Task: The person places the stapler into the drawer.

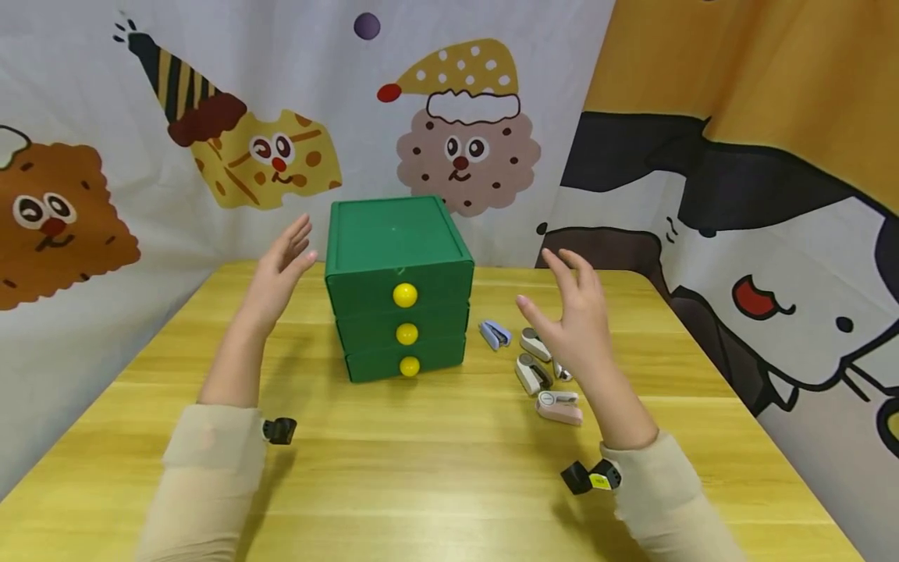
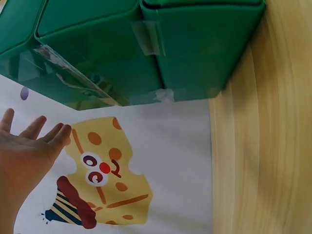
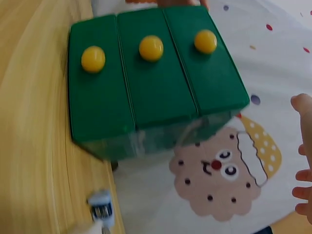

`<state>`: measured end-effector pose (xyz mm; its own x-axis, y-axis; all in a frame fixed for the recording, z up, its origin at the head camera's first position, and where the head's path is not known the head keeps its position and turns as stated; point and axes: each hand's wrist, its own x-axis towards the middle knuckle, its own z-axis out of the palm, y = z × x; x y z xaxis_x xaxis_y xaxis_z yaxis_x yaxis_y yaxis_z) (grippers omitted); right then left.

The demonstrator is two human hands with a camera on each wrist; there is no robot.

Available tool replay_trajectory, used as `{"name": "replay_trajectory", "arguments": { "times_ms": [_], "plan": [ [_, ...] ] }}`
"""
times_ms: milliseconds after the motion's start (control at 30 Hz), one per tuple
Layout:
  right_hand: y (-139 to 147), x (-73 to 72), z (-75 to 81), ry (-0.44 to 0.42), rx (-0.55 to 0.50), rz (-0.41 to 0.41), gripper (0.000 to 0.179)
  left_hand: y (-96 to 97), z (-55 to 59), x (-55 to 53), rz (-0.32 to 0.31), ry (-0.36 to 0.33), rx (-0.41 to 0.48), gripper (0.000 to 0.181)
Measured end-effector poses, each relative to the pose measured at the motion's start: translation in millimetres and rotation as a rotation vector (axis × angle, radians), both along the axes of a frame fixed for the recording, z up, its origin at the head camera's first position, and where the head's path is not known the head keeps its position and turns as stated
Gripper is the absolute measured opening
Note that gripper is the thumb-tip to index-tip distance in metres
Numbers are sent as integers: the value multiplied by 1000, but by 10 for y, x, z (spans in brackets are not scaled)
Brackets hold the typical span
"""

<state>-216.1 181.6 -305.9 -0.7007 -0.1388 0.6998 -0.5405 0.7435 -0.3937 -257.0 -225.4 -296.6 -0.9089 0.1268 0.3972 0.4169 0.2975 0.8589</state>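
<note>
A green three-drawer box (image 1: 400, 328) with round yellow knobs (image 1: 405, 295) stands on the wooden table, its drawers closed. To its left my left hand (image 1: 277, 273) hovers in the air, fingers extended, touching nothing. My right hand (image 1: 572, 312) is raised on the other side, fingers spread and holding nothing. Below and beside that hand lie several small staplers: a lavender one (image 1: 495, 335), a grey-and-white one (image 1: 534, 374), a pink one (image 1: 559, 407), and others partly hidden by the hand. Clear tape joins the box's sections in the left wrist view, where the box side (image 2: 195, 53) fills the top.
The table (image 1: 393, 484) reaches back to a curtain (image 1: 281, 47) printed with cartoon characters. Small black cameras (image 1: 279, 431) are strapped at both wrists, over beige sleeves (image 1: 211, 468).
</note>
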Motion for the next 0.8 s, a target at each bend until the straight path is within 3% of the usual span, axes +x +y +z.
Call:
{"name": "replay_trajectory", "arguments": {
  "times_ms": [467, 800],
  "plan": [
    [-634, 54, -71, 77, -126, 183, 56, 66, -120, -86, -74, -4, 99, 59],
    [-1012, 6, -274, 81, -174, 260, 45, 59, -188, -111, -110, -22, 140, 57]
  ]
}}
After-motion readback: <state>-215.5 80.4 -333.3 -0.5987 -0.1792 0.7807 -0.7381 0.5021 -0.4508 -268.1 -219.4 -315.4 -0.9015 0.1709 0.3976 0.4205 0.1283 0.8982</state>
